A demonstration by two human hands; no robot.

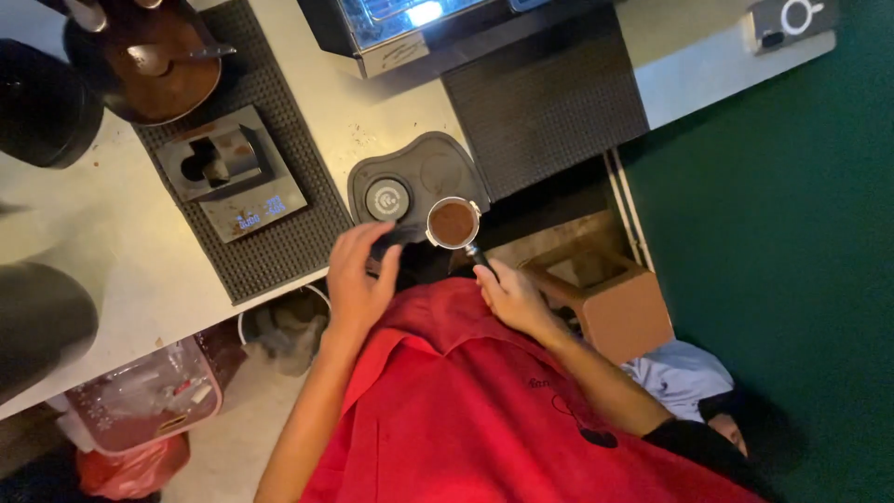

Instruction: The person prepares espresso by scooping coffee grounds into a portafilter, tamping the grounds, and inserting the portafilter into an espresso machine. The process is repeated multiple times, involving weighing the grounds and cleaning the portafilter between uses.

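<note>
Red apron (484, 410) fills the bottom of our view as we work over a portafilter at the counter edge.

Our right hand (514, 300) is closed around the handle of the portafilter (453, 224), whose basket is filled with brown ground coffee and rests on the dark tamping mat (438, 168). Our left hand (358, 279) curls over a dark object at the mat's near edge; we cannot tell whether it grips it. We judge dosing done: the grounds look loose, not yet pressed. A small scale (237, 177) sits further left on a ribbed mat, well apart.
</note>
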